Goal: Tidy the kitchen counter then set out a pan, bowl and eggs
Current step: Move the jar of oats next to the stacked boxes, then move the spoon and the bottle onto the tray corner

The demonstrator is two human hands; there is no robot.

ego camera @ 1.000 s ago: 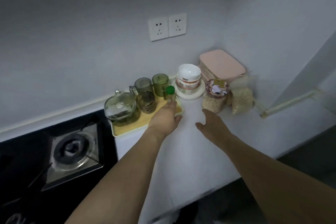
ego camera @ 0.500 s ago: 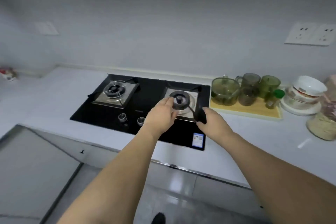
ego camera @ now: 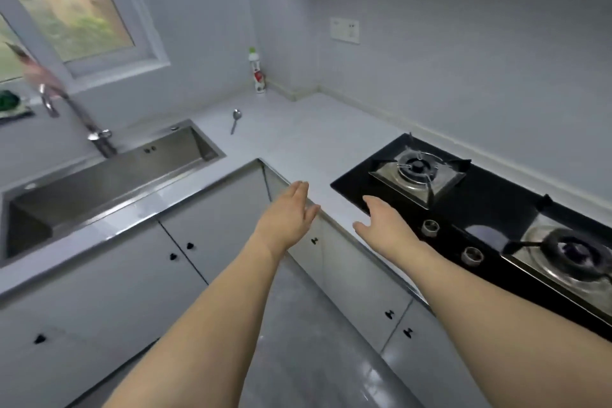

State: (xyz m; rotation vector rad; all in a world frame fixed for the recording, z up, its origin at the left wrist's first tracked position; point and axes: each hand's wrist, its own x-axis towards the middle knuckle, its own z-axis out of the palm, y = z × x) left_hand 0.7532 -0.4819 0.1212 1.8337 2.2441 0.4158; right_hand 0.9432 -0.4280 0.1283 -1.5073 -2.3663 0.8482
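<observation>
A metal spoon [ego camera: 235, 120] lies alone on the white L-shaped counter [ego camera: 308, 142], in its corner stretch right of the sink. A white bottle with a green cap [ego camera: 258, 71] stands upright in the far corner against the wall. My left hand [ego camera: 289, 218] hovers with straight fingers above the counter's inner front corner and holds nothing. My right hand [ego camera: 384, 225] is stretched out flat and empty over the counter edge, beside the hob's left front corner. No pan, bowl or eggs are in view.
A black two-burner gas hob [ego camera: 490, 209] fills the counter on the right, with two knobs [ego camera: 430, 226] at its front. A steel sink [ego camera: 109, 182] with a tall tap [ego camera: 82, 119] lies at the left under a window. Cabinet doors [ego camera: 212, 242] run below the counter.
The view has swung left, from the tray of glass cups and bowls, past the hob, to the sink corner. Both hands stayed stretched out and empty throughout.
</observation>
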